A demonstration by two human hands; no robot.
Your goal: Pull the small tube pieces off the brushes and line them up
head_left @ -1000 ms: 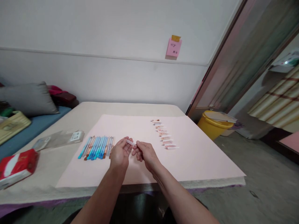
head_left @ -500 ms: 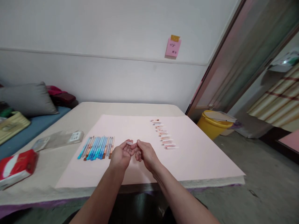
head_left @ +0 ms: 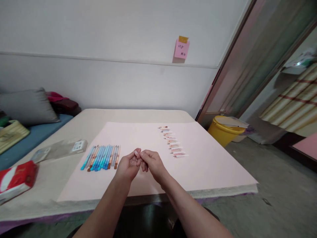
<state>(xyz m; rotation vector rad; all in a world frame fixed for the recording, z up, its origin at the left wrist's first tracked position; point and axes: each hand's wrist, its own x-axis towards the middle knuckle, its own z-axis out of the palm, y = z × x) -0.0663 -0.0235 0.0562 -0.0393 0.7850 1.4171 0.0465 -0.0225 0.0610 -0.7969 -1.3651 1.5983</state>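
My left hand (head_left: 129, 165) is closed, palm up, thumb and fingers pinched around a small white piece (head_left: 136, 153) that is mostly hidden. Against its fingertips rests my right hand (head_left: 152, 163), thumb and index finger pressed together, the other fingers curled; what lies in that pinch is too small to make out. To the left, a row of blue and brown pens (head_left: 101, 157) lies side by side on the pink sheet (head_left: 210, 168). On the right, slim pen parts with dark tips (head_left: 174, 143) form a slanting column.
A clear plastic bag (head_left: 59, 148) and a red-and-white packet (head_left: 17, 180) lie on the cloth-covered table at left. A grey cushion (head_left: 27, 105) sits beyond them. Right of the table stands a yellow bin (head_left: 224, 132). A pink note (head_left: 182, 49) is taped to the wall.
My hands have closed together more tightly at the fingertips, and the white piece is now mostly covered. The view has shifted slightly; pens and pen parts lie as before.
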